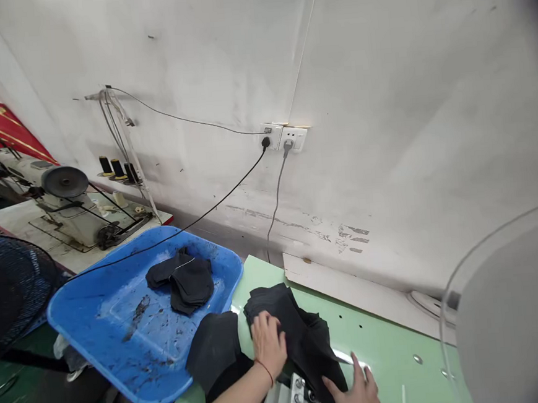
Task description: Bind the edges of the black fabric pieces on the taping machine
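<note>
Now both my hands are at a pile of black fabric pieces (pixel 302 335) that lies on the pale green tabletop (pixel 382 335), its lower end beside the white metal machine part (pixel 294 401) in front of me. My left hand (pixel 270 344) rests on the pile's left side, fingers close together and slightly bent over the cloth; I cannot tell whether they pinch any layer. A thin red bracelet (pixel 264 371) circles that wrist. My right hand (pixel 356 393) is at the lower right edge, thumb against the black cloth and fingers spread away from it over the tabletop.

Just left of my left hand, more dark cloth (pixel 215 345) lies at the table's edge, partly behind my forearm. Beyond it sits a blue plastic tub (pixel 89 352), its bottom smudged with dark marks, with another small heap of black pieces (pixel 189 282) inside. Farther left stand a black fan (pixel 15 290) and a sewing machine (pixel 71 204), with dark thread spools (pixel 117 169) behind it. Two cords run down from the wall sockets (pixel 287 138), one black, one grey.
</note>
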Action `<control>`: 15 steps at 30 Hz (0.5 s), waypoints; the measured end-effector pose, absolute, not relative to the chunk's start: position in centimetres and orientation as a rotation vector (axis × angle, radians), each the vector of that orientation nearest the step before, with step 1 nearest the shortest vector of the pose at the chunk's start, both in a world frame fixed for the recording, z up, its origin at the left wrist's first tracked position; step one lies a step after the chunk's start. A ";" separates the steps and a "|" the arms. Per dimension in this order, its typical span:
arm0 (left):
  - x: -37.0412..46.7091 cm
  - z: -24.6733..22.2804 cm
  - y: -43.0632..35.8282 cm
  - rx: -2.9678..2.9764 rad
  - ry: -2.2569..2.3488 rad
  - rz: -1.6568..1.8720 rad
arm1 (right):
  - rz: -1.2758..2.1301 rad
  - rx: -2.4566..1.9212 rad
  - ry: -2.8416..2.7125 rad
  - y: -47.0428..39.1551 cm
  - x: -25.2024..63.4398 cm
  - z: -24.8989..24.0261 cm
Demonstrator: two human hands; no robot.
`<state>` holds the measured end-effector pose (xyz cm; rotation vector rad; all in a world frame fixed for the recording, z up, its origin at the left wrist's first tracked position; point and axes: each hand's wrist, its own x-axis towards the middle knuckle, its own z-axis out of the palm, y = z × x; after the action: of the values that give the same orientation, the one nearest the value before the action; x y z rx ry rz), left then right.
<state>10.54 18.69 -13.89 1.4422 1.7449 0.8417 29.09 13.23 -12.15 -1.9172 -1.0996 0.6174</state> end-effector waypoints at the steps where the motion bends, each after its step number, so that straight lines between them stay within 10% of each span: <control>1: 11.3 -14.0 18.4 1.509 1.717 0.778 | 0.622 -1.908 -1.158 13.8 29.3 -12.4; 15: 8.6 -14.0 18.8 1.913 1.634 0.385 | 0.516 -2.151 -1.093 18.7 27.7 -10.9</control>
<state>8.63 18.77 -13.95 1.9134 1.6336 0.3851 27.71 18.65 -10.92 -2.1515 -1.0928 0.5161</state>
